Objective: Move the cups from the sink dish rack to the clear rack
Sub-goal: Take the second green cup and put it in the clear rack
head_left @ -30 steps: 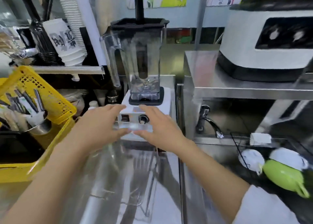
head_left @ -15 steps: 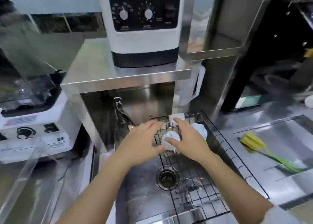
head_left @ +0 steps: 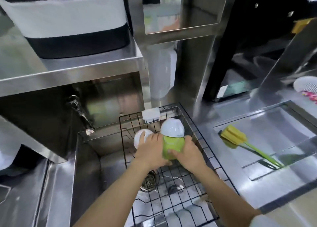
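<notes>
A black wire dish rack sits in the steel sink. At its far end lie three cups: a green cup lying on its side, a white cup upside down just behind it, and another white cup to the left. My left hand presses against the green cup's left side and partly covers the left white cup. My right hand clasps the green cup's right side. The clear rack is out of view.
A tap juts out under the steel shelf that carries a white and black machine. A white block hangs on the rack's far rim. A yellow-green bottle brush lies in the right basin. The drain is below the rack.
The view swung right from the blender and clear rack to the sink. Both hands moved from the left white cup onto the green cup.
</notes>
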{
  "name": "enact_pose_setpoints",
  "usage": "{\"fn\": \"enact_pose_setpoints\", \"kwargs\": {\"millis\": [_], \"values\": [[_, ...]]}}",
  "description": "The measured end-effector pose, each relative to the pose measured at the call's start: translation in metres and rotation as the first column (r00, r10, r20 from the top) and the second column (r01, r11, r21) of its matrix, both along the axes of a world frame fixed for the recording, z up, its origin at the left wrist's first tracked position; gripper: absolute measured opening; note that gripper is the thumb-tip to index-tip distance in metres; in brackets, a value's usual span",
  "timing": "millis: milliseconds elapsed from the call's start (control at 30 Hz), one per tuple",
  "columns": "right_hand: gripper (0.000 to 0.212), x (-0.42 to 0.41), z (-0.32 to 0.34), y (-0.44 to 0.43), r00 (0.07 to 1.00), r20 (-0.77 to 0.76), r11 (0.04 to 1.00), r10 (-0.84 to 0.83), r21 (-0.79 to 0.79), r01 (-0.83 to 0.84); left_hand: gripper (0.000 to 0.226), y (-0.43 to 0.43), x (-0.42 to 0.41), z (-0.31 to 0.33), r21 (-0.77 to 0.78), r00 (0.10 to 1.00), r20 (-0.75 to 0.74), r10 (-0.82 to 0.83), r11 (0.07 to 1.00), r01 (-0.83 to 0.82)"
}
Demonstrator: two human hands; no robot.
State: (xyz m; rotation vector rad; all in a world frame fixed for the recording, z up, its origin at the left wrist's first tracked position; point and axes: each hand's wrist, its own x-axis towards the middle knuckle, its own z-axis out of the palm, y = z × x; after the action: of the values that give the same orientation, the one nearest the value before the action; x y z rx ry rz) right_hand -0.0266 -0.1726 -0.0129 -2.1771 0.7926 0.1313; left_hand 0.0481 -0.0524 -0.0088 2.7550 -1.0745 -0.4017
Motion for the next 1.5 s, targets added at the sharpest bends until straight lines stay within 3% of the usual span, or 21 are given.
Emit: {"fn": "enact_pose_setpoints", "kwargs": {"millis": [133, 333, 467, 600, 833, 1033, 1133, 1333, 1500], "values": [[0.079, 0.002, -0.013, 0.001, 1.000, -0.011, 0.999, -0.015, 0.034, 0.015, 0.099, -0.009, 0.002, -0.017, 0.067, 1.000, 0.005, 0.030, 0.997, -0.030], [0.080, 0.010, -0.018, 0.005, 0.999, -0.021, 0.999, -0.032, -0.039, 0.031, 0.099, -0.023, -0.001, -0.027, 0.085, 0.993, 0.099, 0.063, 0.994, -0.071], [0.075, 0.015, -0.018, 0.011, 0.995, -0.068, 0.991, -0.075, -0.119, 0.067, 0.088, -0.025, 0.003, -0.035, 0.033, 0.990, 0.099, 0.101, 0.994, -0.105], [0.069, 0.018, -0.020, 0.016, 0.992, -0.043, 0.990, -0.117, -0.086, 0.113, 0.080, -0.021, 0.008, -0.042, -0.059, 0.992, 0.031, 0.119, 0.991, -0.118], [0.081, 0.018, -0.017, 0.013, 0.990, -0.020, 0.988, -0.137, -0.071, 0.135, 0.080, -0.017, 0.007, -0.044, -0.149, 0.991, 0.010, 0.133, 0.980, -0.130], [0.064, 0.018, -0.012, 0.008, 0.993, -0.076, 0.995, -0.093, -0.050, 0.089, 0.064, -0.026, 0.004, -0.036, -0.127, 0.983, 0.012, 0.186, 0.975, -0.183], [0.059, 0.017, -0.002, -0.001, 0.994, -0.085, 0.995, -0.076, -0.073, 0.070, 0.076, -0.029, 0.004, -0.037, -0.143, 0.977, -0.030, 0.210, 0.967, -0.212], [0.039, 0.026, 0.014, -0.013, 0.986, 0.130, 0.980, -0.108, -0.150, 0.128, 0.112, -0.030, 0.005, -0.035, -0.079, 0.975, -0.064, 0.211, 0.973, -0.216], [0.027, 0.036, 0.014, -0.018, 0.989, 0.134, 0.985, -0.065, -0.150, 0.085, 0.104, -0.027, 0.003, -0.037, -0.131, 0.979, -0.018, 0.203, 0.970, -0.203]]}}
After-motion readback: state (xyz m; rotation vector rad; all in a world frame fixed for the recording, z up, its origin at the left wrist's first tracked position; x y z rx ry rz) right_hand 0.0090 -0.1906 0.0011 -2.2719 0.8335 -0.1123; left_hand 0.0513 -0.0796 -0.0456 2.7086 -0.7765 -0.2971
